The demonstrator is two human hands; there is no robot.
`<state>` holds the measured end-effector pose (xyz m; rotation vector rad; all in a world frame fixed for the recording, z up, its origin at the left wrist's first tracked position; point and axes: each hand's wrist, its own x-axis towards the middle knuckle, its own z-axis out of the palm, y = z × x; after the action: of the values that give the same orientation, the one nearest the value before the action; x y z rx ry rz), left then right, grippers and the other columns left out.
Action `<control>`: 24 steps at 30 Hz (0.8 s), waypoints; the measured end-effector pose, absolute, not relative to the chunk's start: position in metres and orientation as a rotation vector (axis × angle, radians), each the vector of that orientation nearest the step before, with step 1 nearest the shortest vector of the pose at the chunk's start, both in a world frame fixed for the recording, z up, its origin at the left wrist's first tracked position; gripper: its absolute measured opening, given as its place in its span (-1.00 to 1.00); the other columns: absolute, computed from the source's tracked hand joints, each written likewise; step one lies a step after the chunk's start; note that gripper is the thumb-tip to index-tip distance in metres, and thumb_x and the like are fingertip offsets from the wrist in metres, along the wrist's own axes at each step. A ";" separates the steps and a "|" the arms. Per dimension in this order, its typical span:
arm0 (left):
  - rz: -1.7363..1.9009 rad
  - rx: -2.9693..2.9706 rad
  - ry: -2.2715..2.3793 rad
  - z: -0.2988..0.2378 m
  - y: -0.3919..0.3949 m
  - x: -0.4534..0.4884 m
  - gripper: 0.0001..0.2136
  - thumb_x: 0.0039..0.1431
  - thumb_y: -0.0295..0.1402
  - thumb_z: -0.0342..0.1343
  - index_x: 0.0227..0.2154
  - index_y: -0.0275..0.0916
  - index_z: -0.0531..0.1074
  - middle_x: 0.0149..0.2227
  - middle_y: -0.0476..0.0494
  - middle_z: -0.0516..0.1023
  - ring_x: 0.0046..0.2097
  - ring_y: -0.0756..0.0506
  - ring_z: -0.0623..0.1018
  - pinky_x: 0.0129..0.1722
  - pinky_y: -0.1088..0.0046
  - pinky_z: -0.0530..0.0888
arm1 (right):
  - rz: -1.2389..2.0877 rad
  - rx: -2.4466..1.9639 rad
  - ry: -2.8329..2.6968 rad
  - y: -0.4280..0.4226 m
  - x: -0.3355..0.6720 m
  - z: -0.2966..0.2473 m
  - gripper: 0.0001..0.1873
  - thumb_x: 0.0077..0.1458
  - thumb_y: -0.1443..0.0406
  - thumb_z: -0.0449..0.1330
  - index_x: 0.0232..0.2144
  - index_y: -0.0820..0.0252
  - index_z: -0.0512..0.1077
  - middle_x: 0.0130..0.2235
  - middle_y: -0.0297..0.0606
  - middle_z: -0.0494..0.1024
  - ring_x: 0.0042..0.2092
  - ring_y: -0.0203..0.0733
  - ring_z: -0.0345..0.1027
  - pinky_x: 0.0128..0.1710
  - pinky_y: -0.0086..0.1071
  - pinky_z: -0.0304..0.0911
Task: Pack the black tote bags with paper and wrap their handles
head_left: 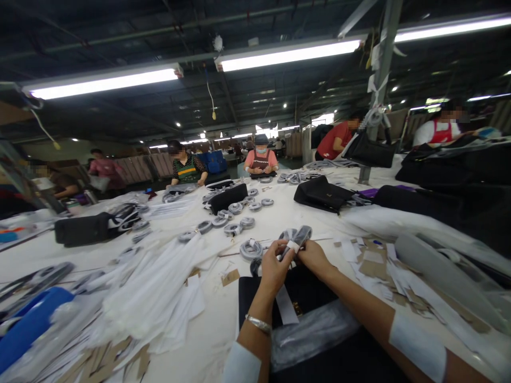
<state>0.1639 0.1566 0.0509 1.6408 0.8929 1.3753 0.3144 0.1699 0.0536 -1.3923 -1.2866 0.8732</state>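
My left hand [274,266] and my right hand [315,259] meet above a black handbag [249,295]. Between their fingers is a coiled strap [303,234] wrapped in grey plastic, with a white band [294,246] around it. Both hands are closed on it, the left at the near left side and the right at the near right side. On the handbag lie a white paper strip [286,306] and crumpled clear plastic film [313,338], beside a small gold clasp [296,308]. Another wrapped coil [251,249] rests on the table just left of the hands.
Several wrapped strap coils [233,229] lie farther up the white table [279,213]. White sheets [147,292] spread leftward; paper and cardboard scraps [373,260] lie to the right. Black bags [325,192] stand around. A metal post [381,69] rises at right. Several people work around the table.
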 end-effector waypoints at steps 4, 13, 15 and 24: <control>1.363 1.618 0.916 0.051 0.156 0.164 -0.77 0.17 -0.29 0.20 -0.13 -0.22 0.45 -0.19 -0.21 0.65 -0.13 -0.16 0.64 -0.14 0.33 0.53 | 1.012 -1.255 -1.244 0.161 0.315 0.056 -0.85 -0.24 0.33 0.26 -0.47 0.16 0.54 -0.45 -0.23 0.59 -0.26 0.01 0.50 -0.20 -0.22 0.37; 1.283 1.666 0.986 0.044 0.156 0.166 -0.77 0.20 -0.24 0.19 -0.13 -0.19 0.41 -0.20 -0.17 0.65 -0.16 -0.14 0.64 -0.19 0.38 0.54 | 1.268 -0.883 -1.068 0.144 0.305 0.054 -0.49 0.00 0.01 0.33 -0.05 0.13 0.48 -0.10 -0.17 0.61 -0.09 -0.03 0.50 -0.04 -0.21 0.39; 1.256 1.683 1.014 0.044 0.156 0.167 -0.77 0.21 -0.25 0.17 -0.12 -0.20 0.40 -0.21 -0.17 0.65 -0.17 -0.13 0.64 -0.22 0.40 0.54 | 1.257 -0.896 -1.036 0.149 0.305 0.049 -0.47 -0.02 0.00 0.37 -0.06 0.13 0.48 -0.13 -0.18 0.62 -0.12 -0.03 0.51 -0.07 -0.22 0.40; 1.177 1.911 1.322 0.118 0.215 0.143 -0.78 0.24 -0.33 0.11 -0.09 -0.24 0.50 -0.18 -0.20 0.65 -0.14 -0.15 0.61 -0.09 0.33 0.49 | 1.012 -0.998 -0.892 0.152 0.316 0.039 -0.37 0.13 -0.11 0.19 0.11 0.13 0.37 0.03 -0.10 0.55 -0.04 -0.01 0.47 -0.07 -0.17 0.40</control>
<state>0.1426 0.2148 0.1184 1.9105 1.3217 1.1773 0.3156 0.1523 0.0388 -0.9981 -0.8919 1.0120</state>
